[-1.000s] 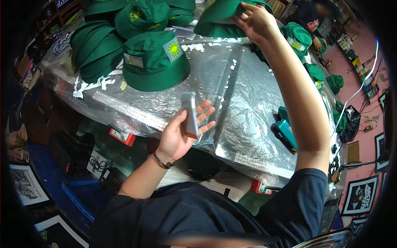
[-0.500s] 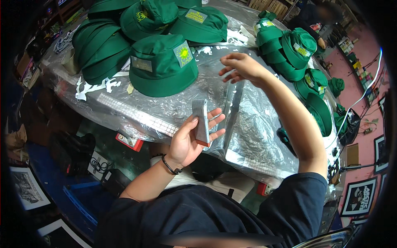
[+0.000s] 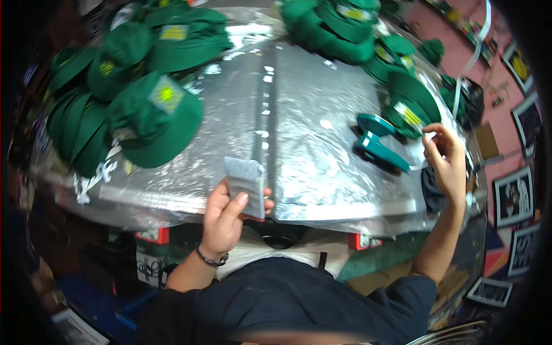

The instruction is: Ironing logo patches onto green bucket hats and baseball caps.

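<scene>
My left hand (image 3: 221,221) holds a flat grey rectangular pad (image 3: 246,183) upright above the plastic-covered table, thumb across its face and fingers behind it. My right hand (image 3: 447,158) is raised at the right side of the table, fingers loosely bent and apart, with nothing visible in them. Just left of it lies a teal handled tool (image 3: 382,150), its exact kind unclear. A green bucket hat (image 3: 411,98) with a pale printed patch rests close beyond that hand. Another green bucket hat (image 3: 158,123), bearing a yellow sun patch, sits on the left.
Clear plastic sheeting covers the table (image 3: 322,172). Stacked green hats (image 3: 75,121) stand at the left, and more hats (image 3: 339,29) at the far right. A white cable (image 3: 468,57) hangs at the right. Framed pictures (image 3: 513,195) lean against the pink wall.
My right hand has swung from above the table's middle to its right side. My left hand still holds the grey pad, now turned with its flat face showing. The view has shifted right.
</scene>
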The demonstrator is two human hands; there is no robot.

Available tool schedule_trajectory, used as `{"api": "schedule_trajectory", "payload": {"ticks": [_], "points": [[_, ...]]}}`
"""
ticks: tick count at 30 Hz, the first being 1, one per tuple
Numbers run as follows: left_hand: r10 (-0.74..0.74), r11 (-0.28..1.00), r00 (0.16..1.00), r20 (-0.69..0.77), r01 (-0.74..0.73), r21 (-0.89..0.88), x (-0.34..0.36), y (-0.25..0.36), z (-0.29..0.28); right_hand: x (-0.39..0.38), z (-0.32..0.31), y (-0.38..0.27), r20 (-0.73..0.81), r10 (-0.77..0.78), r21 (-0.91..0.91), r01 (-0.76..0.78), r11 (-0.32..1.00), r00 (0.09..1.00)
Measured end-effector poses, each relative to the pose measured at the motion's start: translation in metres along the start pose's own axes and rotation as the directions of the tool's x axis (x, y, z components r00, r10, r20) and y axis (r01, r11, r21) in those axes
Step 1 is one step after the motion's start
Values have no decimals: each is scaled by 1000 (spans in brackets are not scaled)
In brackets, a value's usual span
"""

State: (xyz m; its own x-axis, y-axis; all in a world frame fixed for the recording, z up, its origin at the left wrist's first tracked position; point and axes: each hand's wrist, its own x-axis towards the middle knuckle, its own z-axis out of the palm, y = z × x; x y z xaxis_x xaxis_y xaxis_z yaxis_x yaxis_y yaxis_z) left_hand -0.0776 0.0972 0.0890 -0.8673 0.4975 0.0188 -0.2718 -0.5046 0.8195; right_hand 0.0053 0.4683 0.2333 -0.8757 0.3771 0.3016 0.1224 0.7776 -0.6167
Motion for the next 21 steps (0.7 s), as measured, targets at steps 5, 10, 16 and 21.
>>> {"api": "schedule_trajectory", "payload": {"ticks": [5,10,16,21], "points": [[-53,973,998,28,46,224,1,-1,17,-11,-14,44,-316,-59,-229,-15,973,947],[-38,953,997,70,15,301,8,-15,36,11,5,58,-293,-214,-284,128,950,932],[20,949,995,94,-48,312,4,-27,61,80,15,94,-292,-551,-644,266,718,782],[20,940,992,123,-60,335,4,-30,58,128,9,90,-156,-4,-669,-103,736,988]]}}
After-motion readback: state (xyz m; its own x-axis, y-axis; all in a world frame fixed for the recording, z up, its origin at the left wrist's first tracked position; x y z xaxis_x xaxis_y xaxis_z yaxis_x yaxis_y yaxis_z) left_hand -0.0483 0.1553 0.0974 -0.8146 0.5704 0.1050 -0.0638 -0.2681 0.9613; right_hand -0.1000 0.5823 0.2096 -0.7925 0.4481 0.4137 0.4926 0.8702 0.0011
